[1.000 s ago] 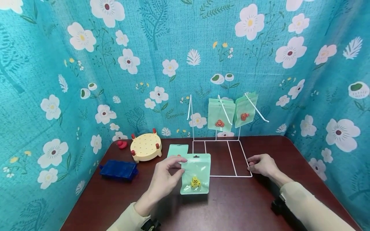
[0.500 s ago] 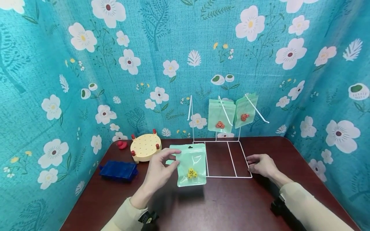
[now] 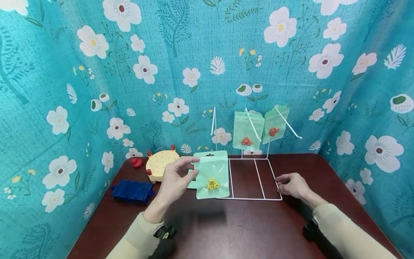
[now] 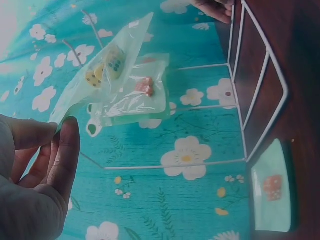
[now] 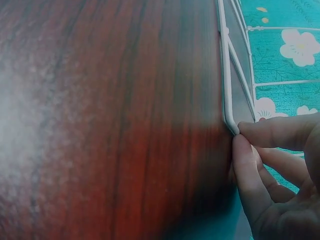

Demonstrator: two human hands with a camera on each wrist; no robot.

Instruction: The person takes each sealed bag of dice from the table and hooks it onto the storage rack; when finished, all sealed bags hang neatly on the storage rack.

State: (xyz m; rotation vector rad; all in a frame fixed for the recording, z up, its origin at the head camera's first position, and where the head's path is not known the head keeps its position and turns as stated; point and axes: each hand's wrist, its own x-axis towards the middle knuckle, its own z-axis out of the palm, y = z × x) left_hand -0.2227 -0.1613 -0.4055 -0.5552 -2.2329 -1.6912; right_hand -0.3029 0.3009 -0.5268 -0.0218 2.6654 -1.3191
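Between thumb and fingers, my left hand (image 3: 174,180) pinches the upper left edge of a green zip bag (image 3: 211,167) with yellow dice (image 3: 213,185) in it. The bag is held upright above the table, in front of the left part of a white wire display rack (image 3: 257,180). My right hand (image 3: 292,185) pinches the rack's base wire near its front right corner; the right wrist view shows thumb and finger (image 5: 275,132) on that wire. Green bags with red dice hang on the rack's middle hook (image 3: 247,131) and right hook (image 3: 275,124). The left hook (image 3: 213,122) holds no bag.
Another green bag with red dice (image 4: 272,187) lies on the table beside the rack, mostly hidden in the head view. At left are a blue box (image 3: 132,190), an upturned yellow stool (image 3: 160,165) with red feet and a small red object (image 3: 136,163). Floral cloth hangs behind.
My left hand has lifted the bag with yellow dice upward and a little left, toward the rack's left side. The right hand has stayed on the rack's base.
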